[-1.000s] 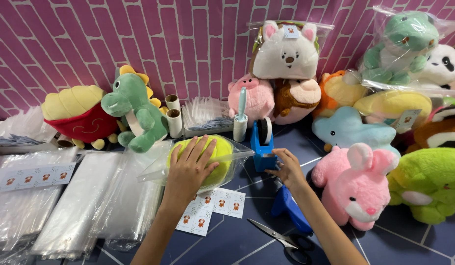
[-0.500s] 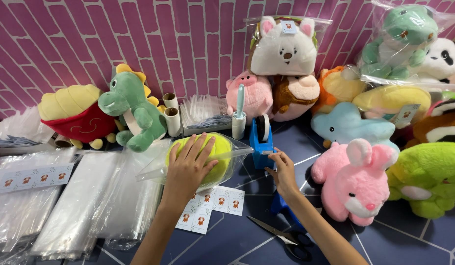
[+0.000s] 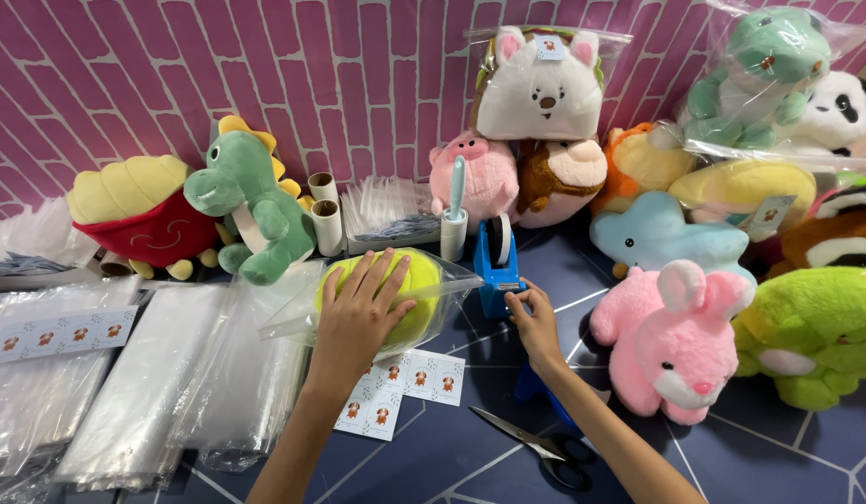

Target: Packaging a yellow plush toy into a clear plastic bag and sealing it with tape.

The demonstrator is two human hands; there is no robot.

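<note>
1. Head view: the left hand (image 3: 358, 313) lies flat, fingers spread, pressing a yellow-green plush (image 3: 382, 299) inside a clear bag (image 3: 452, 280) on the dark floor (image 3: 778, 448).
2. The right hand (image 3: 534, 317) pinches at the blue tape dispenser (image 3: 498, 266), fingers together on its front edge.
3. My read: bag sealing is in hand; next calls for a clean strip pulled free while the bag stays pinned.
4. Scissors (image 3: 536, 448) and sticker sheets (image 3: 400, 392) lie near.

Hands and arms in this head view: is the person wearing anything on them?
Nothing visible. The left hand and right hand are bare, with no gloves, rings, watch or bracelet showing. Both forearms are bare to the frame's bottom edge; no sleeves appear.
</note>
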